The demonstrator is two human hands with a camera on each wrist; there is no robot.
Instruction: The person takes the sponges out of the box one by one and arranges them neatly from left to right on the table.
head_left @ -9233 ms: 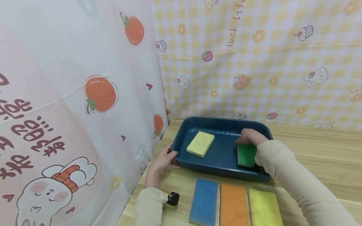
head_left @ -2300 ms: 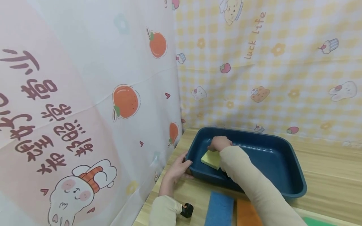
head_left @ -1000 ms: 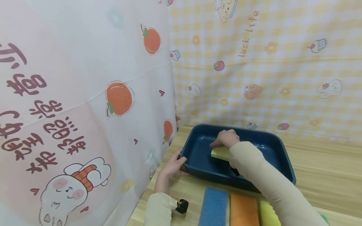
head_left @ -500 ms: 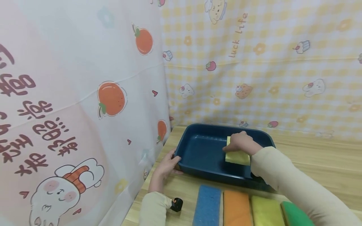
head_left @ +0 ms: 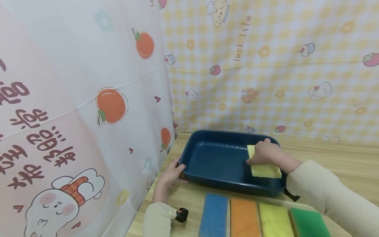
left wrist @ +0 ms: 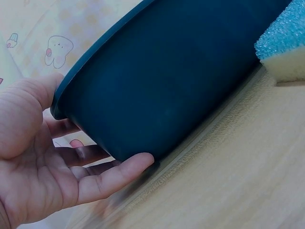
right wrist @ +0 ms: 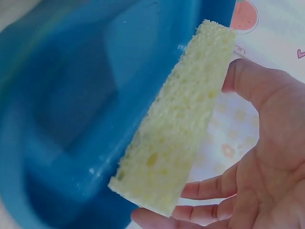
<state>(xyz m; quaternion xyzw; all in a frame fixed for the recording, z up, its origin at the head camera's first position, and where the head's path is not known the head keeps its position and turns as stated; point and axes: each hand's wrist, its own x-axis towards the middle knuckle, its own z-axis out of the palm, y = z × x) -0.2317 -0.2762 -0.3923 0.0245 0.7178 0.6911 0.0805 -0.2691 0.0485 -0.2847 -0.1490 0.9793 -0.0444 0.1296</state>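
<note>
A dark blue rectangular tub [head_left: 219, 164] stands on the wooden table. My left hand [head_left: 171, 174] holds its left end; in the left wrist view the thumb [left wrist: 45, 88] lies at the rim and the fingers reach round the outer wall. Over the tub's right part my right hand [head_left: 266, 154] grips a pale yellow sponge [head_left: 265, 171]. In the right wrist view that sponge [right wrist: 176, 124] sits between thumb and fingers, its porous side showing. Whether it touches the tub floor I cannot tell.
In front of the tub lie a blue sponge [head_left: 214, 215], an orange sponge [head_left: 244, 217], a yellow sponge [head_left: 276, 219] and a green sponge [head_left: 309, 221], side by side. Printed curtains [head_left: 207, 108] hang behind and at the left.
The green sponge has gone from the tub to the row's right end. My right hand has taken the pale yellow sponge and moved it rightward across the tub. My left hand stays on the tub.
</note>
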